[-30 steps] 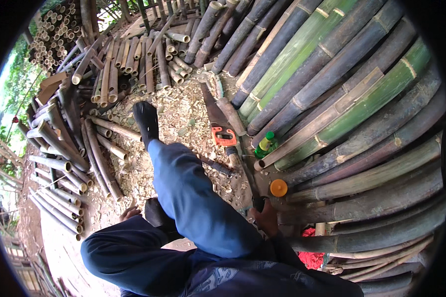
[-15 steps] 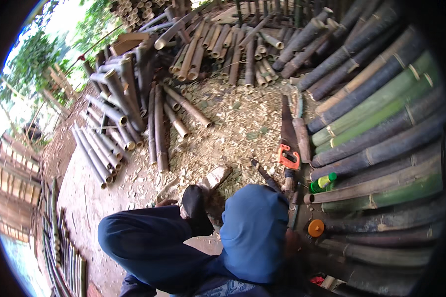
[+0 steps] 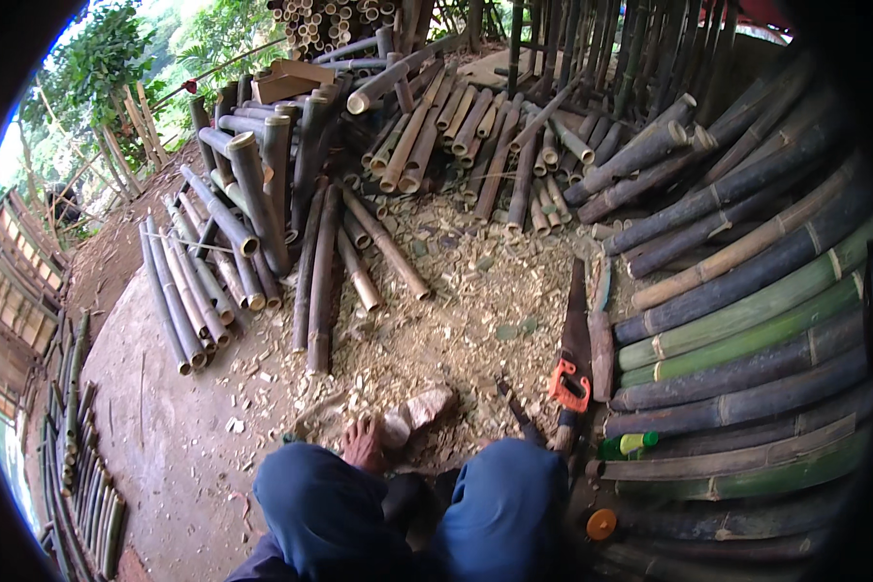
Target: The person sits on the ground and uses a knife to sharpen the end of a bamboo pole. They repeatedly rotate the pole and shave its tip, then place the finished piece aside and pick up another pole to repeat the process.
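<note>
The hand saw (image 3: 574, 359) is the thing to anchor on here: long dark blade, orange handle, lying flat on the ground with the handle end toward the person and the tip pointing away. Nobody's got hold of it. The hands aren't in the shot at all, so there's no telling whether they're spread, clenched or gripping anything.

Just left of the saw's handle there's a short dark tool (image 3: 524, 415) lying at a slant in the wood chips, can't tell what it is exactly. Right against the saw's right side sits a short brownish length of bamboo (image 3: 601, 354), and past that a big stack of long bamboo poles (image 3: 747, 320), some green, some dark, a few tan. A green bottle with a yellow cap (image 3: 626, 445) lies on its side just right of the saw's handle, tucked against the poles, and an orange lid (image 3: 600, 524) sits nearer the person than that.

Nearer than the saw, the person's knees (image 3: 504, 504) in blue trousers fill the bottom edge, with a bare foot (image 3: 363, 444) out left of them next to a pale stone (image 3: 419, 412). Left of the saw the ground is covered in wood chips (image 3: 456, 310), then comes a heap of cut bamboo pieces (image 3: 252, 233), with more piled beyond the saw's tip.
</note>
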### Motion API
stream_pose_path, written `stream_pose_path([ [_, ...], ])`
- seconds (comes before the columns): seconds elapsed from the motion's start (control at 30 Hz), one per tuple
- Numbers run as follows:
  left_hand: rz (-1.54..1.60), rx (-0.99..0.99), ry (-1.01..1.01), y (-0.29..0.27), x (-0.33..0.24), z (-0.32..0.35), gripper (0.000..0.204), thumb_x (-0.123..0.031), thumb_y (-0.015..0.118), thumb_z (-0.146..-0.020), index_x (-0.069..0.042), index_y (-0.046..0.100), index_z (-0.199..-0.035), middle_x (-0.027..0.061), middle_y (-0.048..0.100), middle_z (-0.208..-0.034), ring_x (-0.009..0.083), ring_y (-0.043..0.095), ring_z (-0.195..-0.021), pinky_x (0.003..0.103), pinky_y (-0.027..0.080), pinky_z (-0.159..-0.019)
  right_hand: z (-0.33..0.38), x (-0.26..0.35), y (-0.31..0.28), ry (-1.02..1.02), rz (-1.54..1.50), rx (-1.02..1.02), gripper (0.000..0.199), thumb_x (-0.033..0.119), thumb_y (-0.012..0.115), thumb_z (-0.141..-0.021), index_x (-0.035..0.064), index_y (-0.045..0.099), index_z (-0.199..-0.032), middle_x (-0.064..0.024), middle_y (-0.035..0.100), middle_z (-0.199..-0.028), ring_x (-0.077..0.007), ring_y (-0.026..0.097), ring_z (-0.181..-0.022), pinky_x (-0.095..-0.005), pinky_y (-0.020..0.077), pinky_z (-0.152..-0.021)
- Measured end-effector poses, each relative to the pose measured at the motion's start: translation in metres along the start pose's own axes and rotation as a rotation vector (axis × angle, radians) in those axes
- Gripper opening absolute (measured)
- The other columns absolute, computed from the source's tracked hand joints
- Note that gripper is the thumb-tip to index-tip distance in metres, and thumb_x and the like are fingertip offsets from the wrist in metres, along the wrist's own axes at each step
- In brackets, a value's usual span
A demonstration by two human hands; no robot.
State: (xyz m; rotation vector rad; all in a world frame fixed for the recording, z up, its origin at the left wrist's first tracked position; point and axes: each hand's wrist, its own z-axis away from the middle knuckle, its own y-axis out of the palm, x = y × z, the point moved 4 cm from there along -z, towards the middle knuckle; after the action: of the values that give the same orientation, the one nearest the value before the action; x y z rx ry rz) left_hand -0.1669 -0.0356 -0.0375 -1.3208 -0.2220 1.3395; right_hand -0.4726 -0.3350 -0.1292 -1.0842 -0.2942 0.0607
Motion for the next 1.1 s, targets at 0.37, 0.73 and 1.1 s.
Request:
stream_pose_path([
  [0.37, -0.285, -0.232, 0.643, -0.033, -0.045, -0.182, 0.079, -0.027, 0.088, -0.063, -0.015, 0.061, -0.136, 0.0103, 0.065, -0.125, 0.035, 0.057, -0.12, 0.051, 0.041, -0.107, -0.011, 0.006, 0.002, 0.013, -0.044, 0.022, 0.045, 0.034, 0.069, -0.093, 0.0039, 0.062, -0.126, -0.0172, 0.071, -0.115, -0.0331, 0.066, -0.113, -0.045, 0.0505, -0.101],
  [0.73, -0.376, -0.041, 0.609, 0.024, -0.016, -0.32, 0.087, -0.02, 0.088, -0.057, -0.02, 0.059, -0.139, 0.009, 0.063, -0.134, 0.0361, 0.051, -0.134, 0.054, 0.03, -0.116, -0.015, -0.001, 0.002, 0.089, -0.178, -0.013, 0.043, 0.033, 0.067, -0.096, 0.0036, 0.062, -0.127, -0.0157, 0.071, -0.115, -0.0301, 0.066, -0.113, -0.043, 0.0504, -0.101],
  [1.1, -0.33, 0.223, 0.543, 0.007, -0.034, -0.375, 0.091, -0.031, 0.098, -0.057, -0.017, 0.06, -0.138, 0.0112, 0.071, -0.121, 0.0352, 0.063, -0.12, 0.057, 0.046, -0.108, -0.036, -0.041, -0.028, 0.062, -0.466, -0.112, 0.041, 0.032, 0.065, -0.099, 0.0033, 0.062, -0.129, -0.0142, 0.07, -0.116, -0.0272, 0.066, -0.113, -0.041, 0.0504, -0.101],
])
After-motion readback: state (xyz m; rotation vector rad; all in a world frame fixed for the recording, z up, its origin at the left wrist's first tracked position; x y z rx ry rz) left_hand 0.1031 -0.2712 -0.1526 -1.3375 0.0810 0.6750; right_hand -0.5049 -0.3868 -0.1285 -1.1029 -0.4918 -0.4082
